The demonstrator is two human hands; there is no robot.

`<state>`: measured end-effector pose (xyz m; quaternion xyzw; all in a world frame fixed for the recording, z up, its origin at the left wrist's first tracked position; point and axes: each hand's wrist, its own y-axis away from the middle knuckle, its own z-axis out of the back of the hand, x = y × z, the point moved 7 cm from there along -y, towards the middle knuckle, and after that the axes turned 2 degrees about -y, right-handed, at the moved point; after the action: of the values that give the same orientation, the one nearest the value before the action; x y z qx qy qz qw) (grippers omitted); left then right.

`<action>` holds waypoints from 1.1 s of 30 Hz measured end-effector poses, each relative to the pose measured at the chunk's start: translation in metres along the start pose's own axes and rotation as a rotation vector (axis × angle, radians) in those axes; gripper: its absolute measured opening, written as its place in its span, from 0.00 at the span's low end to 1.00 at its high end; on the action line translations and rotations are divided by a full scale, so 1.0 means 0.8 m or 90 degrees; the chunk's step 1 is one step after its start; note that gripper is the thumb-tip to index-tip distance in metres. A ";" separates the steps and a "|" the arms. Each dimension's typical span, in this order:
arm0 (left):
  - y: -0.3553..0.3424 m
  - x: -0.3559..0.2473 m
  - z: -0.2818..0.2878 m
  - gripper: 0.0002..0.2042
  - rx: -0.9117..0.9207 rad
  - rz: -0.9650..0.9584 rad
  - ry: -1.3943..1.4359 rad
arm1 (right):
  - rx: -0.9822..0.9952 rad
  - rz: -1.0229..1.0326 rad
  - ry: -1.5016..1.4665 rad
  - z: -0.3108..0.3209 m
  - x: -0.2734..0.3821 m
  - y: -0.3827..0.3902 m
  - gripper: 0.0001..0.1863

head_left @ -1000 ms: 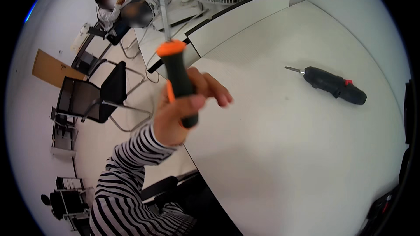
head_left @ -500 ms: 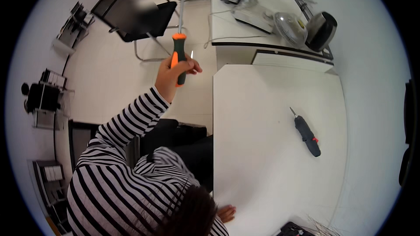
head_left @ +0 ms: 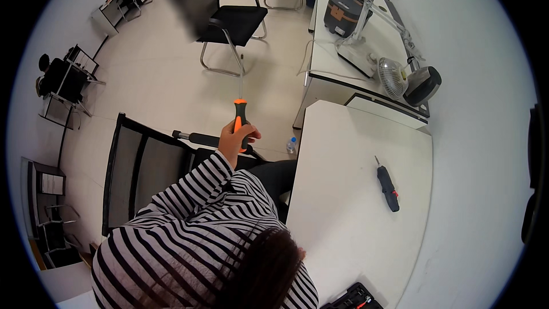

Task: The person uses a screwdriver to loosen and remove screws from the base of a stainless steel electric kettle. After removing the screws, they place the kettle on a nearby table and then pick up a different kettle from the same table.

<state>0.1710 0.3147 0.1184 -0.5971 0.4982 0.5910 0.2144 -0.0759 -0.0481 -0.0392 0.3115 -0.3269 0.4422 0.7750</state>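
Note:
My left hand point(head_left: 230, 142) is closed around the orange and dark green handle of a screwdriver point(head_left: 240, 115). Its long shaft points away from me, over the floor left of the white table point(head_left: 343, 223). Only a sliver of my right hand point(head_left: 302, 253) shows at the table's near left edge; dark hair covers the rest, so its fingers are hidden. On the table, apart from both hands, lies a dark grey power screwdriver point(head_left: 387, 189) with a thin bit and a red switch.
An open black tool case point(head_left: 353, 299) sits at the table's near edge. Beyond stands a second desk with a kettle point(head_left: 422, 86), a glass-like domed object point(head_left: 393, 78) and a dark bin-shaped appliance point(head_left: 343, 16). Black chairs point(head_left: 240, 20) and a water bottle point(head_left: 291, 145) are on the floor.
The view has shifted, showing more of the room and tool case. My left hand, still gripping the screwdriver, appears lower and nearer my body. My right hand has become mostly hidden.

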 end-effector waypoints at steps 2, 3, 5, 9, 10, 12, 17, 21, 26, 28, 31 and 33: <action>0.004 -0.010 0.001 0.05 0.013 -0.024 -0.009 | 0.028 -0.021 -0.088 0.008 0.006 -0.007 0.24; 0.005 -0.017 0.005 0.05 0.012 -0.040 -0.011 | 0.039 -0.029 -0.125 0.009 0.011 -0.009 0.24; 0.007 -0.029 0.012 0.05 0.018 -0.065 -0.019 | 0.055 -0.026 -0.193 0.011 0.031 -0.019 0.24; 0.011 -0.008 0.009 0.05 0.010 -0.081 -0.057 | 0.054 0.011 -0.329 0.013 0.074 -0.050 0.25; 0.008 -0.001 -0.009 0.06 0.052 -0.067 -0.057 | 0.043 0.024 -0.374 0.017 0.084 -0.061 0.25; 0.008 0.011 0.004 0.07 0.051 -0.060 -0.108 | 0.074 0.047 -0.451 -0.003 0.114 -0.078 0.25; 0.037 0.012 -0.057 0.12 0.319 -0.110 -0.240 | 0.115 0.128 -0.606 -0.020 0.197 -0.109 0.25; 0.077 0.045 -0.122 0.16 0.637 -0.309 -0.490 | 0.178 0.201 -0.722 -0.046 0.257 -0.109 0.25; 0.109 0.063 -0.162 0.19 0.914 -0.268 -0.616 | 0.228 0.239 -0.592 -0.080 0.306 -0.131 0.20; 0.092 0.063 -0.163 0.21 0.934 -0.283 -0.630 | 0.128 0.275 -0.498 -0.076 0.315 -0.145 0.18; 0.017 0.061 -0.175 0.23 0.986 -0.423 -0.704 | 0.056 0.119 -0.636 -0.085 0.317 -0.175 0.13; -0.087 0.037 -0.174 0.22 0.827 -0.369 -0.781 | 0.014 0.118 -0.573 -0.085 0.330 -0.203 0.11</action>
<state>0.2931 0.2156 0.0974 -0.0454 0.3621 0.3325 0.8696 0.1889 0.0642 0.0955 0.4503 -0.6527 0.3337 0.5097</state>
